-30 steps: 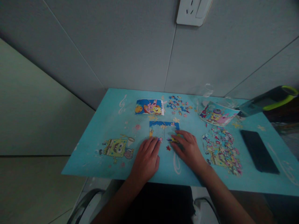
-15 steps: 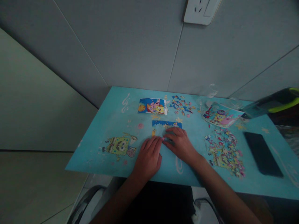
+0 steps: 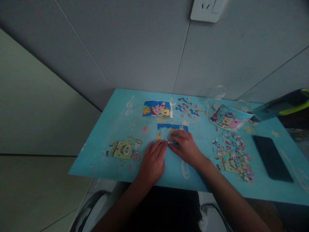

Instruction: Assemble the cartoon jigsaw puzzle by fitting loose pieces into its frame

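A partly assembled jigsaw puzzle (image 3: pixel 172 126) lies in the middle of the table, its blue top edge and yellow left side showing. My left hand (image 3: pixel 154 159) rests over the lower left part of it, fingers laid out side by side and covering what is beneath. Thumb and index finger of my right hand (image 3: pixel 185 146) pinch a small pink puzzle piece (image 3: pixel 169 142) close to my left fingertips. Part of the puzzle's right side is hidden under the right hand.
Behind the puzzle lie a picture card (image 3: pixel 156 109) and loose blue and pink pieces (image 3: pixel 187 108). To the right are another picture card (image 3: pixel 229 118), a heap of pieces (image 3: pixel 233 156), a dark phone (image 3: pixel 272 158) and a dark bottle-like object (image 3: pixel 277 104) with a green-yellow strip.
The view has tilted very slightly. Both hands stay almost in place, and the pink piece between the right fingertips shows a little more clearly.
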{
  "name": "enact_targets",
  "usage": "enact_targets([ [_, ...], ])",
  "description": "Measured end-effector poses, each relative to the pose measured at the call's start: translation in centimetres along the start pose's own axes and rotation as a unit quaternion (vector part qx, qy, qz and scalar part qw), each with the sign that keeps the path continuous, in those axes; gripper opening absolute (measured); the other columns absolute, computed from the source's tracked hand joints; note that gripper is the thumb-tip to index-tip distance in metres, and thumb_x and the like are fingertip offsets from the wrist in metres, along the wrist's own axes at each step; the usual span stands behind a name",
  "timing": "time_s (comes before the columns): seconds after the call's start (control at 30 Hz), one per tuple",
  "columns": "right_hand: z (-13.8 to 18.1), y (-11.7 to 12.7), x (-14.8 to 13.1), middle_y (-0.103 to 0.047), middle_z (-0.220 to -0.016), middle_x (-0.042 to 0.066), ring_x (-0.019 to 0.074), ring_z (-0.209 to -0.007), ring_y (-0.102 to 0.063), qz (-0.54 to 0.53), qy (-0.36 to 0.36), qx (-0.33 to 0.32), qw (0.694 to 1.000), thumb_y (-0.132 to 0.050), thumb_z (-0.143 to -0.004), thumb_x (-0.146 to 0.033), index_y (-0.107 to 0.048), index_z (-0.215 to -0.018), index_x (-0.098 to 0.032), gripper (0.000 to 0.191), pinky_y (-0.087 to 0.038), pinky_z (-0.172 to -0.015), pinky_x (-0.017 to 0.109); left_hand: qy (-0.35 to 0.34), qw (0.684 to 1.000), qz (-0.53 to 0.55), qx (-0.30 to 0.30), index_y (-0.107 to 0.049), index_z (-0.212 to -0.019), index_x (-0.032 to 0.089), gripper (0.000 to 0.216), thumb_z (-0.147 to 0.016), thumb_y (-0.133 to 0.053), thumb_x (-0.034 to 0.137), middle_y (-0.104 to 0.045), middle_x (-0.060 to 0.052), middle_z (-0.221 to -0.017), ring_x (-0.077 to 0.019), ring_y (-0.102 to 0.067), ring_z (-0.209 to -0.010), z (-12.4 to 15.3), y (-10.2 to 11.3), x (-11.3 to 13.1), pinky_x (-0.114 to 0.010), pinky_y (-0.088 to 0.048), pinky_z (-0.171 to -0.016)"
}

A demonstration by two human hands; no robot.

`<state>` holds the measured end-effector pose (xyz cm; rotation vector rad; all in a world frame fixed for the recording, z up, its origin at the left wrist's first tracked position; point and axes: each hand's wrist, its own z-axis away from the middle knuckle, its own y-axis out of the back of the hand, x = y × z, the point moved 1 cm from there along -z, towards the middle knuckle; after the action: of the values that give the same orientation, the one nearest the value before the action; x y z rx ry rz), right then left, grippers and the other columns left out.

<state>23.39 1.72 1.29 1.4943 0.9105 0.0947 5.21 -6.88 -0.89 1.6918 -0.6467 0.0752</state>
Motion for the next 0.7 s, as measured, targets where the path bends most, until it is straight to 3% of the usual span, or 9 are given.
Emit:
enact_targets([
  [0.33,1.3,1.7,0.8,-0.067,-0.128,0.009,0.0296,-0.121,-0.059,0.028,-0.006,0.005,1.000,-0.070,-0.095,-0.034,-0.075,-0.110,-0.027,0.018,-0.041,-0.103,0.048,-0.007,1.000,-0.005,-0.002,-0.053,-0.142,0.015,0.053,-0.091,-0.046,0.004,-0.052,-0.010,-0.152,-0.0263,-0.042,-0.146,0.1,-0.1,-0.1,-0.054,-0.031,-0.124],
  [0.47,3.1,2.5,1.2,-0.070,-0.118,0.007,0.0272,-0.110,-0.062,0.027,-0.037,0.026,0.999,-0.067,-0.096,-0.030,-0.075,-0.108,-0.027,0.015,-0.044,-0.096,0.044,-0.006,1.000,-0.006,-0.003,-0.054,-0.141,0.015,0.053,-0.090,-0.048,0.005,-0.052,-0.009,-0.153,-0.0261,-0.041,-0.146,0.2,0.0,0.0,-0.054,-0.032,-0.124],
  [0.7,6.1,1.5,0.2,-0.071,-0.104,0.006,0.0257,-0.097,-0.063,0.022,-0.076,0.004,0.997,-0.066,-0.097,-0.031,-0.074,-0.103,-0.026,0.011,-0.046,-0.087,0.041,-0.006,1.000,-0.009,-0.004,-0.054,-0.142,0.015,0.052,-0.091,-0.047,0.005,-0.051,-0.009,-0.153,-0.0267,-0.041,-0.147,0.2,0.2,0.0,-0.054,-0.031,-0.124],
])
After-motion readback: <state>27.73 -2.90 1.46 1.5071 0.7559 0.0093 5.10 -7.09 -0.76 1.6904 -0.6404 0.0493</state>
